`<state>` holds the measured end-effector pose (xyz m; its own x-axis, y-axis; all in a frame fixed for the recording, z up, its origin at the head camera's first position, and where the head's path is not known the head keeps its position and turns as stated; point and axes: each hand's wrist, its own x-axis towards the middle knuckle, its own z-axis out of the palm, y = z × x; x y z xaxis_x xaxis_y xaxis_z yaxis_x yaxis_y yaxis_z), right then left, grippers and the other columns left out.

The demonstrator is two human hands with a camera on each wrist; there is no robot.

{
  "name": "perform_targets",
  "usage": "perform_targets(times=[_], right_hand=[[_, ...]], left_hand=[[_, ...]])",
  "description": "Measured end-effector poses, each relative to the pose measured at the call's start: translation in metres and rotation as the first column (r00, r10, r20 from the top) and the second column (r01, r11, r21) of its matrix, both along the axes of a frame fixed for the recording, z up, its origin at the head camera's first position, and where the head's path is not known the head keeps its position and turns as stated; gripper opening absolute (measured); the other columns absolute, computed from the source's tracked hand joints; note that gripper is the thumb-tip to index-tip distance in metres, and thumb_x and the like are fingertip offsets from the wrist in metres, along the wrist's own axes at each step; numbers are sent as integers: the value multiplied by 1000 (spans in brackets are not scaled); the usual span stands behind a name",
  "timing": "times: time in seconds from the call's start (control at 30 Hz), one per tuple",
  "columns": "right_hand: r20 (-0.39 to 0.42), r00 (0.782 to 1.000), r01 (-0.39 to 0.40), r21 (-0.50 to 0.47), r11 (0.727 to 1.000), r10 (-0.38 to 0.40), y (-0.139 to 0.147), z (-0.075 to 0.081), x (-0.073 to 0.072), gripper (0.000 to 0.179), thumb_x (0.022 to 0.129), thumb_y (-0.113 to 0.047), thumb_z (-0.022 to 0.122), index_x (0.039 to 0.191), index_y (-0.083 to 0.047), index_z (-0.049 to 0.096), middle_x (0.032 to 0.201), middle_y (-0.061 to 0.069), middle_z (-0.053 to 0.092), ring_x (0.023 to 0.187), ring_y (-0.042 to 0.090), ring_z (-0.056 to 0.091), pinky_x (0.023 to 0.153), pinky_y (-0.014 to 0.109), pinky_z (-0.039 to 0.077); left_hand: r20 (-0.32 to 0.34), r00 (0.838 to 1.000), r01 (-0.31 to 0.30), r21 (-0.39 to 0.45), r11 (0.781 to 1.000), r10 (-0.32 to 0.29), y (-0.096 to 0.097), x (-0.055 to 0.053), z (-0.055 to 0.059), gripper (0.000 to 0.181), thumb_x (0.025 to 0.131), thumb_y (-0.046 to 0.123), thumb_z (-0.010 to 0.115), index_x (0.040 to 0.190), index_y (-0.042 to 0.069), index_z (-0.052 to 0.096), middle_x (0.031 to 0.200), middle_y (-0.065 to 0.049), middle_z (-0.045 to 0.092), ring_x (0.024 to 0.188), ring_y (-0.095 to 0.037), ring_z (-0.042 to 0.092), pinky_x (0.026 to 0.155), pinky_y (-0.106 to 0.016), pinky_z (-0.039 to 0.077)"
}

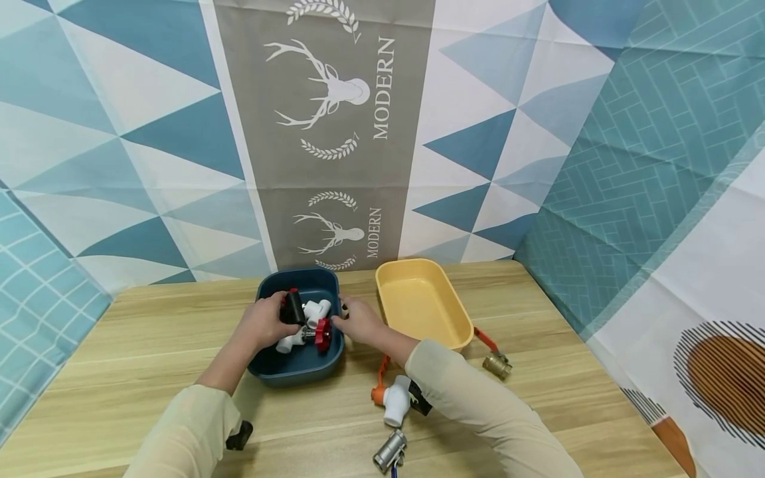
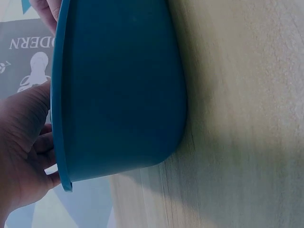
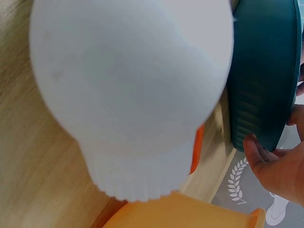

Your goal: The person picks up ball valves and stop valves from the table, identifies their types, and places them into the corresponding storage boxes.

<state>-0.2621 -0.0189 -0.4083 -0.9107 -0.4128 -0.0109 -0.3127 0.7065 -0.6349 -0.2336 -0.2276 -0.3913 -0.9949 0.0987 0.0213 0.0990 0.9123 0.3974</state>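
Note:
In the head view my left hand [image 1: 263, 322] reaches over the left rim of a dark blue bin [image 1: 293, 377]. Its fingers and thumb grip a black cylindrical piece [image 1: 295, 307]. Across from it, my right hand [image 1: 361, 322] is at the bin's right rim; the right wrist view shows its thumb [image 3: 251, 145] against the outer wall and other fingers over the rim. Inside the bin lie white plastic fittings [image 1: 317, 311] and a valve with a red knob [image 1: 323, 334]. The left wrist view shows left fingers [image 2: 43, 142] curled behind the rim, partly hidden.
A yellow bin [image 1: 424, 299] stands right of the blue one. Near my right forearm are a white valve with orange handle [image 1: 396, 400], a metal valve [image 1: 390, 451] and a brass valve with red handle [image 1: 497, 365]. A patterned cloth [image 1: 335, 133] hangs behind the table.

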Motion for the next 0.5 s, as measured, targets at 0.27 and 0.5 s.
perform_targets(times=[0.27, 0.5], right_hand=[[6, 1000, 5, 10, 1000, -5, -1, 0, -1, 57, 93, -25, 56, 143, -6, 37, 128, 13, 57, 103, 18, 59, 65, 20, 50], [12, 1000, 4, 3, 1000, -4, 0, 1, 1, 57, 93, -24, 56, 143, -6, 37, 128, 14, 57, 100, 18, 60, 63, 19, 49]], left_hand=[[-18, 1000, 17, -11, 1000, -17, -2, -1, -1, 76, 76, 30, 74, 133, -8, 41, 114, -27, 59, 94, -36, 57, 86, -54, 49], [-50, 998, 39, -52, 998, -42, -2, 1, 0, 75, 77, 29, 74, 133, -8, 42, 113, -26, 61, 96, -37, 55, 87, -55, 48]])
